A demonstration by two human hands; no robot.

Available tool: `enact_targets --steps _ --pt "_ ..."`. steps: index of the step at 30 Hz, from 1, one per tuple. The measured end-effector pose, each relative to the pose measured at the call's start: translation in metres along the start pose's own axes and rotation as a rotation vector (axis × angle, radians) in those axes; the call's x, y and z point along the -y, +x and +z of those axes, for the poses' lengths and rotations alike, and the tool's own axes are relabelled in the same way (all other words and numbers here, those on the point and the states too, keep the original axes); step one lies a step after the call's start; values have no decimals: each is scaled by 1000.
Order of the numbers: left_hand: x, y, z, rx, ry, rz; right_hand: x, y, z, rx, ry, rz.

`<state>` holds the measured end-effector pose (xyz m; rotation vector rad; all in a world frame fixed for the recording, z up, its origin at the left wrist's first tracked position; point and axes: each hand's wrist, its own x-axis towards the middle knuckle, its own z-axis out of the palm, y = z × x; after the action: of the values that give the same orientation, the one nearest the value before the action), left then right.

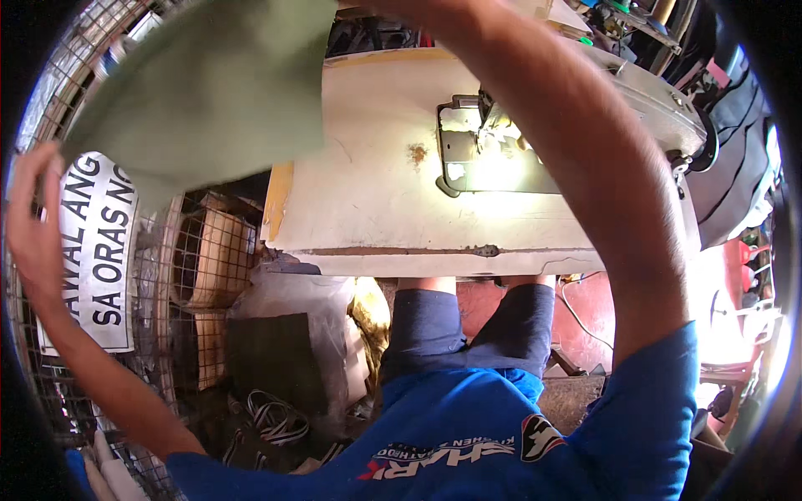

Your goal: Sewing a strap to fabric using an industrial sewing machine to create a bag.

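Observation:
A piece of plain green cloth (217, 92), blurred by motion, is held up above the left end of the white sewing table (368, 200). At the far left my left hand (38, 217) is raised, with its fingertips closed on the cloth's lower left corner. My right arm reaches up across the table in front of the sewing machine (660, 100). The right hand lies beyond the top edge, so what it holds is hidden. A lamp lights the machine's needle plate (468, 150), partly covered by my forearm.
Wire mesh with a lettered white sign (104, 259) stands close on the left. Below the table's left end are a clear plastic bag (326, 301), dark folded cloth (267, 359) and striped cords (276, 417). Dark fabric (727, 159) hangs behind the machine at right.

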<state>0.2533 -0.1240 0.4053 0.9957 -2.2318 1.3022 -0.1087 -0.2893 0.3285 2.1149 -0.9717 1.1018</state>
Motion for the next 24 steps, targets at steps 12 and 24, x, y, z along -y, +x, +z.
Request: enact_targets --steps 12,24 --pt "-306 -140 79 396 -660 81 78 -308 -2 486 -40 225" --pt "-317 19 228 349 -918 432 94 -322 -32 558 32 293"
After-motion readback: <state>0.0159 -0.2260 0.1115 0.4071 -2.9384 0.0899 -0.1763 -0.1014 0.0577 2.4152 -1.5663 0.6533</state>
